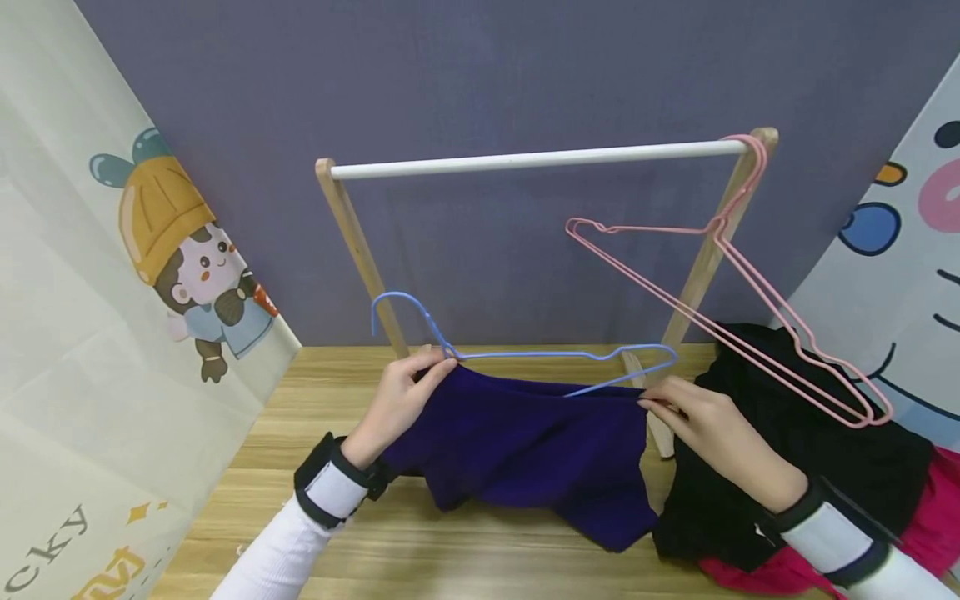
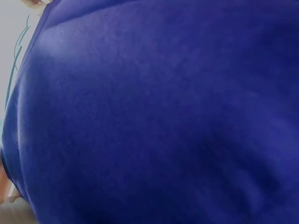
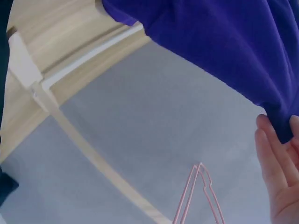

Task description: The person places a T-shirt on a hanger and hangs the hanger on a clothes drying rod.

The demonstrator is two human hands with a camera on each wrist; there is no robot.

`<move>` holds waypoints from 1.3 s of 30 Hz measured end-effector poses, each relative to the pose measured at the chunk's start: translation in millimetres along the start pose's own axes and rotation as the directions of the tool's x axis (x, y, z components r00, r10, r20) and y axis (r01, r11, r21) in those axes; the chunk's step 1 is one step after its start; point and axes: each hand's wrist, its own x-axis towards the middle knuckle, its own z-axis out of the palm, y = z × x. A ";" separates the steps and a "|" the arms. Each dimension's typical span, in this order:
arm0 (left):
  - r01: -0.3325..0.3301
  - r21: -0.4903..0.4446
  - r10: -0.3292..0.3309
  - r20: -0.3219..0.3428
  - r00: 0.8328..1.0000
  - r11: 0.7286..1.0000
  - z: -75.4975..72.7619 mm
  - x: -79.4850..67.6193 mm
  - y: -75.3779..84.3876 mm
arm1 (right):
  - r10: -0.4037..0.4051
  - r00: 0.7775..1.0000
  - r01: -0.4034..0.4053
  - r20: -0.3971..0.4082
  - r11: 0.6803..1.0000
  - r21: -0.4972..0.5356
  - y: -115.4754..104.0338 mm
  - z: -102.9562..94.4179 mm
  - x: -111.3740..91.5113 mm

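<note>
A dark blue garment point(image 1: 532, 442) hangs between both hands in the head view, its top edge pulled out sideways. My left hand point(image 1: 405, 396) pinches its left upper corner, right at the foot of the hook of a blue hanger point(image 1: 525, 355). One arm of that hanger lies above the garment's edge, and the lower bar dips into its opening. My right hand point(image 1: 701, 425) pinches the right end of the top edge, beside the hanger's tip. In the right wrist view the fingertips point(image 3: 264, 123) grip a corner of the cloth. Blue cloth fills the left wrist view.
Behind the garment stands a wooden rack with a white rail point(image 1: 525, 160). Two pink hangers point(image 1: 720, 229) hang at the rail's right end. Below them, black clothing point(image 1: 817, 467) and red clothing point(image 1: 937, 500) lie heaped on the wooden table point(image 1: 247, 500).
</note>
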 end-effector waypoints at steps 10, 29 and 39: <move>-0.088 0.042 0.088 0.016 0.996 0.995 5.4 -3.6 -27.5 | -0.063 0.998 0.065 0.015 0.983 -0.171 -0.9 -21.2 3.6; -0.265 0.077 0.254 0.129 0.959 0.961 22.2 -10.5 -32.4 | 0.053 0.996 -0.062 -0.071 0.990 -0.126 5.8 -25.2 14.5; -0.252 0.138 0.242 0.085 0.967 0.958 39.8 -9.8 -29.2 | 0.134 0.988 -0.136 -0.082 0.991 -0.011 -15.3 -2.6 37.3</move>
